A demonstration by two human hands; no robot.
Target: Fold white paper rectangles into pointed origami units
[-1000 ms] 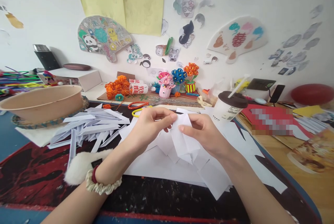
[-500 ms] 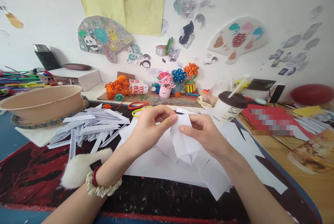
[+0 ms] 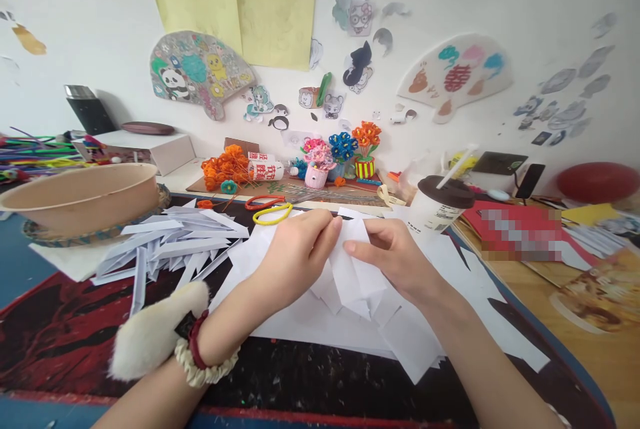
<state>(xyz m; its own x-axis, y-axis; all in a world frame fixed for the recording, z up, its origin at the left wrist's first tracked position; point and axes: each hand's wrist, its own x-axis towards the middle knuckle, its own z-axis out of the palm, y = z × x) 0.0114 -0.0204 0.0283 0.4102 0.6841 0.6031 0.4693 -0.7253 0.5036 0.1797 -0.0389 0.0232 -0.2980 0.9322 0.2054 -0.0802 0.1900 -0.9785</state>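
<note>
Well, both my hands grasp one piece of folded white paper (image 3: 351,272), held up over the middle of the table (image 3: 617,365). My left hand (image 3: 299,249) pinches its upper left corner between thumb and curled fingers; my right hand (image 3: 395,252) clasps its right side, thumb flat on the front. The other right fingertips are hidden behind the paper, and most left fingers are tucked out of sight.

Beneath lie smooth white sheets (image 3: 300,319), overlapping too much to count, on a dark mat (image 3: 285,382). Towards the table's left edge, narrow folded strips (image 3: 175,235) make a heap I can't count either. Nearer the far edge I see two loops, one yellow (image 3: 273,215) and one red (image 3: 263,201), then three flower posies: pink (image 3: 320,152), blue (image 3: 343,147), its base partly covered, and orange (image 3: 367,137).

Two bands ring my left wrist, a ruffled cream scrunchie (image 3: 207,370) and a dark red one (image 3: 197,342); a fluffy white piece (image 3: 153,342) sits beside them, partly behind my arm. One lidded cup (image 3: 423,215) stands right of the far middle.
</note>
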